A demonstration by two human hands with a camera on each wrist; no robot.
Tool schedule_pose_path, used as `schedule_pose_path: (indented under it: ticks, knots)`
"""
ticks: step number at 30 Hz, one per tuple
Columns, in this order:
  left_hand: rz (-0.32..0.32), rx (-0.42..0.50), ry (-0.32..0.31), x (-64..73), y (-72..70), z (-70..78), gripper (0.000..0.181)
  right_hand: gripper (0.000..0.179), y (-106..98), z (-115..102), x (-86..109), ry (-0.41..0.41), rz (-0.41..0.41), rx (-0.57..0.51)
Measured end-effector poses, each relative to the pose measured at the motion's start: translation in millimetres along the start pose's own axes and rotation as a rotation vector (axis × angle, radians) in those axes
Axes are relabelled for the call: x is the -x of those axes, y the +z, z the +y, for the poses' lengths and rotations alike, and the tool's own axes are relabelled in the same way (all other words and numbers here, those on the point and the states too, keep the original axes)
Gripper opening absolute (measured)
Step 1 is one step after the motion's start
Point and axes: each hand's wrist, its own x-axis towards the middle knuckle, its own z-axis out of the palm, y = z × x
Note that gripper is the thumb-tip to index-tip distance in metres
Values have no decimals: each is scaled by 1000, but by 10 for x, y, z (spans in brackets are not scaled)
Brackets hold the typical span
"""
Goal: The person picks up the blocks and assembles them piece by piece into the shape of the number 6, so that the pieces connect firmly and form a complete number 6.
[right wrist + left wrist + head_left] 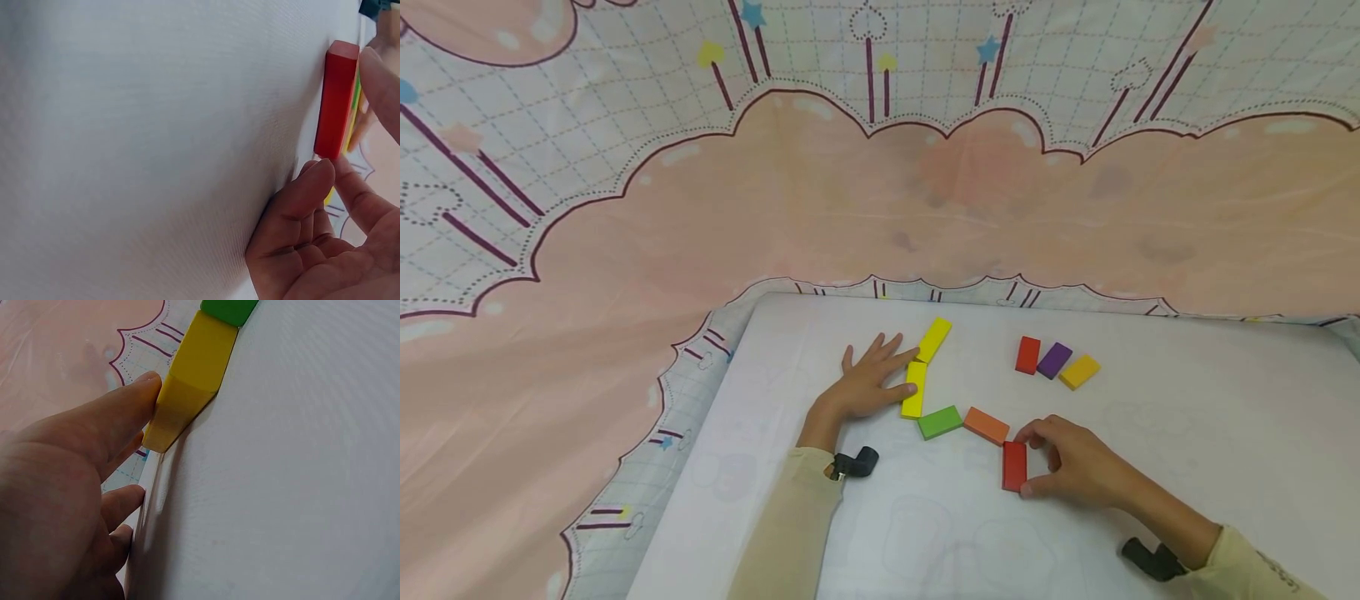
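Note:
A bent chain of flat rectangular blocks lies on the white tabletop in the head view. It runs from an upper yellow block point(935, 339) to a lower yellow block point(913, 390), then a green block point(941, 422), an orange block point(987, 426) and a red block point(1014, 467). My right hand point(1075, 462) pinches that red block by its two ends, thumb near, fingers far; the right wrist view shows the red block point(337, 100) between them. With fingers spread, my left hand point(868, 379) touches the lower yellow block, its thumb against it.
Farther right lie a second red block point(1027, 355), a purple block point(1055, 361) and a yellow-orange block point(1079, 372), close together in a slanted row. Behind the white table point(1187, 392) hangs a patterned pink cloth point(850, 208). Each wrist carries a black camera mount point(856, 462).

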Motion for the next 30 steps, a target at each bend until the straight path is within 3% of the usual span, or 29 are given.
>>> schedule_pose_path:
  ticks: [26,30]
  knots:
    - [3,-8,-3,10,-12,28,69,59,4,-8,4,-10,12,-6]
    - [2,-4,-3,14,-11,34,69,62,-34,18,1,10,-9,-46]
